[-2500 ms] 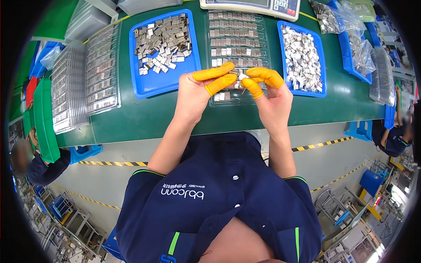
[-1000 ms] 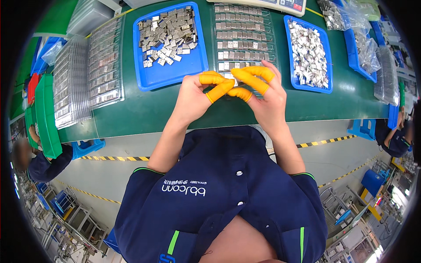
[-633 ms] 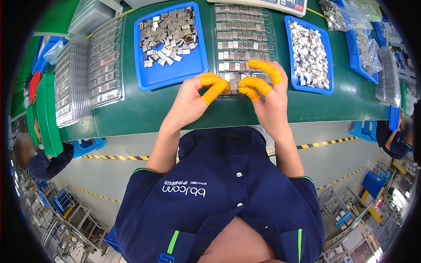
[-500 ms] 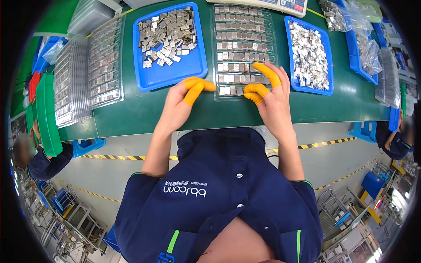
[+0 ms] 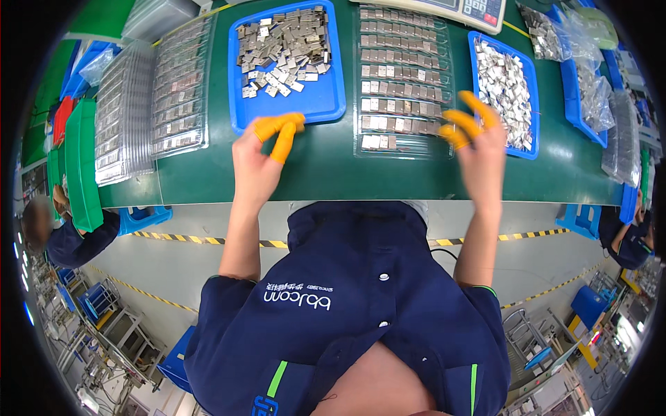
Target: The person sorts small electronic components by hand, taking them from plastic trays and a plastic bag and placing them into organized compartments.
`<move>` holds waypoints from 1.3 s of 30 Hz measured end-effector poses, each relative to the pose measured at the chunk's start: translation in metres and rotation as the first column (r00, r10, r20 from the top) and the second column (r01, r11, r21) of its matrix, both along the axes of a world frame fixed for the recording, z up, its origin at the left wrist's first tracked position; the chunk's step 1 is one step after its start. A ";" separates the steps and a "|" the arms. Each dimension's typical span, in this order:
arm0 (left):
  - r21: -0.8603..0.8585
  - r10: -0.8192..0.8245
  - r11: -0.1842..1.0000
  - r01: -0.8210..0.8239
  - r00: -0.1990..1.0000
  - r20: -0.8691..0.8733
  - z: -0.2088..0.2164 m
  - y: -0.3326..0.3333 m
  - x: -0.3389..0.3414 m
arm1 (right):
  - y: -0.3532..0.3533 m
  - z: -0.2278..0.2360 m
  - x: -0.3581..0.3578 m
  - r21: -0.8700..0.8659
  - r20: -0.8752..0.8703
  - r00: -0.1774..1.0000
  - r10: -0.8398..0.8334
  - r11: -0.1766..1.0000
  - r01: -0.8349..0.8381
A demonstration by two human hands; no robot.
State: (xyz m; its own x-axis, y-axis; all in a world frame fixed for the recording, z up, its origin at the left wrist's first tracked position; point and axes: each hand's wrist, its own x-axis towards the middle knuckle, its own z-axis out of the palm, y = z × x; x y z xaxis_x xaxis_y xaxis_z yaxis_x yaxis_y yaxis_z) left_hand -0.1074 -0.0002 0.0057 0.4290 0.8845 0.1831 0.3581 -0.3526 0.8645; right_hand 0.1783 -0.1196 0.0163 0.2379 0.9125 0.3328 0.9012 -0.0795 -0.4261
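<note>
In the upper middle of the frame the left hand (image 5: 258, 161) hung over the green table top (image 5: 333, 173), just below the near rim of the left blue tray (image 5: 326, 109). Its fingers (image 5: 283, 142), capped in orange finger cots, were drawn narrow and close together, the tips at the tray's lower edge. Whether anything was pinched between them could not be told. The loose heap of small metal plates (image 5: 281, 48) lay above those fingertips in the upper half of the tray, apart from them, with bare blue floor between.

Right of centre, the right hand (image 5: 479, 149) was raised with its orange-capped fingers (image 5: 463, 125) fanned fairly wide. The tips lay at the right edge of the clear compartment tray (image 5: 402, 80), beside its lower rows. The fingers seemed to hold nothing. That tray ran up the middle of the frame between the two hands, its rows filled with metal pieces except for the lowest row, where only a few sat at the left end. Just to the right of the right hand lay the right blue tray (image 5: 531, 111), holding more shiny parts.

At the upper left, stacks of clear trays (image 5: 149, 104) lay well apart from both hands.
</note>
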 end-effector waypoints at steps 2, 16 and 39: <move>0.123 0.092 0.989 -0.080 0.991 -0.095 -0.002 0.019 0.002 | -0.007 -0.009 0.032 0.017 -0.013 0.973 -0.230 0.973 0.230; 0.402 0.097 0.904 0.148 0.844 -0.528 -0.005 0.065 0.020 | 0.005 -0.015 0.072 -0.194 -0.018 0.879 -0.476 0.864 0.464; -0.725 0.019 0.631 0.278 0.928 0.372 0.001 0.040 0.057 | 0.042 -0.005 -0.032 0.171 -0.901 0.424 0.095 0.975 0.144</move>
State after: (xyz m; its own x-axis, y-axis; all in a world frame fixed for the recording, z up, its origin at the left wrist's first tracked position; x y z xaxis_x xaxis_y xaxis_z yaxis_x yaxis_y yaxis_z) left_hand -0.0503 0.0399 0.0071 0.5982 0.7081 -0.3750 0.0198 0.4549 0.8903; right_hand 0.1460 -0.0777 0.0111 0.5301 0.8447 0.0742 -0.0107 0.0941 -0.9955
